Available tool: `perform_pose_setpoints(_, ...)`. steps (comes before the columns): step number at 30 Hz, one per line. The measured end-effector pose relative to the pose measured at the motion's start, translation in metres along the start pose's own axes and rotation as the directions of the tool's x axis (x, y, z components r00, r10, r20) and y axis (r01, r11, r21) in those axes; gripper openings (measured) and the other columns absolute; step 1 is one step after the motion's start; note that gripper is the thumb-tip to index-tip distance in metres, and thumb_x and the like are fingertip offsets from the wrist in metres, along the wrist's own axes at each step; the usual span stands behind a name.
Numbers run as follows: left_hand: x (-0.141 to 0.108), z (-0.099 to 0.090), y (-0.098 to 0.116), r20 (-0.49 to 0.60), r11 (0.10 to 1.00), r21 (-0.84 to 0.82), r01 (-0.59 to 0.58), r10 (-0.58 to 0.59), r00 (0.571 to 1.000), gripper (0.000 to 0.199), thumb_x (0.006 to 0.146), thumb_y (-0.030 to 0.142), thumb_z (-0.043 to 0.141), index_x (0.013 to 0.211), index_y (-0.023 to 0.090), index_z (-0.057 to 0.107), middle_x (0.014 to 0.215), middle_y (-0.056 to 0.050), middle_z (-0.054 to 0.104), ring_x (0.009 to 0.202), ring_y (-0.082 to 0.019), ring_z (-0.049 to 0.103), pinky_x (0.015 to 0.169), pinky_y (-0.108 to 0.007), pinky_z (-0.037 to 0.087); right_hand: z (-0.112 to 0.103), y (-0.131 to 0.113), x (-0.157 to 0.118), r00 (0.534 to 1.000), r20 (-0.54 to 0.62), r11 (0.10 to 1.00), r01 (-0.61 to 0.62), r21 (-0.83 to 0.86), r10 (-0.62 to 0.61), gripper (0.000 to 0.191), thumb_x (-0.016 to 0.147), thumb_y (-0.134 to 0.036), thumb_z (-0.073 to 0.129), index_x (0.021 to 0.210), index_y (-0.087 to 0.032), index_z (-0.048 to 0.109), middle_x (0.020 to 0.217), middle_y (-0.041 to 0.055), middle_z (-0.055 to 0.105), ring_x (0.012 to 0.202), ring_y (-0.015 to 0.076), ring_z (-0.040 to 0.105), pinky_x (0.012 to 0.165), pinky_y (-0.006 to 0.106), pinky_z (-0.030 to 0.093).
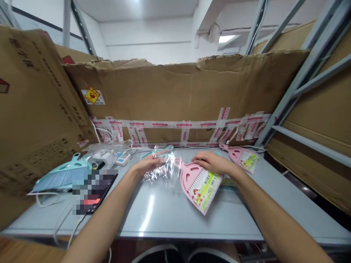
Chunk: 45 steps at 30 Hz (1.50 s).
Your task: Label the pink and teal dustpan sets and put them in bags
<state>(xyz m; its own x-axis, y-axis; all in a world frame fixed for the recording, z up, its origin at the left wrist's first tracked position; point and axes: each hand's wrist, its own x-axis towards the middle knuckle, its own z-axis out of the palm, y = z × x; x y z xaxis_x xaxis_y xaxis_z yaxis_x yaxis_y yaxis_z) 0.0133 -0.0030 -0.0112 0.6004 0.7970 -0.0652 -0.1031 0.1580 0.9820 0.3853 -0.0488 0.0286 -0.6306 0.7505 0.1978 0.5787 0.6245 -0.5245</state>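
L hand (149, 164) is pinching clear wrap (163, 171), R hand (212, 162) is gripping a pink set (197, 185) at 5 o'clock. Wrap's sitting by the handle (182, 166) only, rest's looking bare, so prob midway; 2nd pink set (240, 155) is lying untouched at 4 o'clock. Label (206, 188) is showing Chinese txt, too blurry tbh; carton (35, 109) at 9 is reading "V3".

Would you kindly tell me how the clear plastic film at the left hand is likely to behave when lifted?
The clear plastic film is probably floppy, since it bunches into loose creases at the left hand. It looks thin and see-through, so it is likely light for its size. Its glossy highlights suggest it may be slippery.
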Motion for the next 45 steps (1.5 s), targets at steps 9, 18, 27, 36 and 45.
perform_pose_setpoints(9,0.002,0.024,-0.007,0.173,0.988,0.073,0.140,-0.150,0.973,0.064,0.089,0.034,0.094,0.149,0.021,0.075,0.116,-0.015,0.085,0.096,-0.030,0.084,0.084,-0.038,0.065,0.018,-0.004,0.006,0.993,0.037,0.954,-0.117,0.277,0.111,0.027,0.100,-0.047,0.072,0.102,-0.022,0.081,0.102,0.0032,0.084,0.091,0.0215,0.073,0.081,0.031,0.052)
perform_pose_setpoints(18,0.002,0.027,-0.003,-0.105,0.995,0.066,0.077,-0.070,0.992,0.057,0.078,0.034,0.103,0.129,0.016,0.082,0.110,-0.016,0.087,0.100,-0.030,0.083,0.088,-0.040,0.066,0.014,0.012,0.012,0.917,-0.224,0.874,-0.207,0.439,0.330,0.041,0.092,-0.061,0.079,0.092,-0.020,0.081,0.097,0.0052,0.083,0.083,0.0204,0.070,0.076,0.031,0.053)
perform_pose_setpoints(27,0.006,0.025,0.008,-0.404,0.997,0.025,-0.071,0.075,0.912,0.061,0.076,0.034,0.102,0.131,0.020,0.079,0.116,-0.013,0.088,0.104,-0.032,0.084,0.104,-0.047,0.064,0.005,0.039,0.008,0.853,-0.002,0.358,-0.217,0.908,0.522,0.035,0.099,-0.054,0.083,0.109,-0.021,0.078,0.107,0.0113,0.085,0.076,0.0177,0.076,0.064,0.026,0.063)
perform_pose_setpoints(36,0.007,0.022,0.007,-0.344,0.989,-0.118,-0.086,0.041,0.938,0.067,0.081,0.026,0.095,0.144,0.017,0.074,0.128,-0.016,0.085,0.107,-0.032,0.085,0.094,-0.039,0.068,0.016,0.047,0.009,0.845,0.044,0.286,-0.229,0.931,0.533,0.013,0.094,-0.023,0.091,0.100,-0.017,0.082,0.098,0.0083,0.087,0.081,0.0150,0.080,0.074,0.023,0.068)
perform_pose_setpoints(45,-0.011,0.027,0.025,-0.119,0.903,-0.429,0.009,-0.066,0.991,0.070,0.105,0.052,0.067,0.162,0.014,0.061,0.141,-0.022,0.079,0.112,-0.038,0.083,0.089,-0.047,0.070,0.025,0.042,0.010,0.881,0.086,0.224,-0.212,0.951,0.466,0.019,0.090,-0.026,0.095,0.099,-0.017,0.082,0.104,0.0103,0.088,0.086,0.0170,0.083,0.079,0.025,0.069)
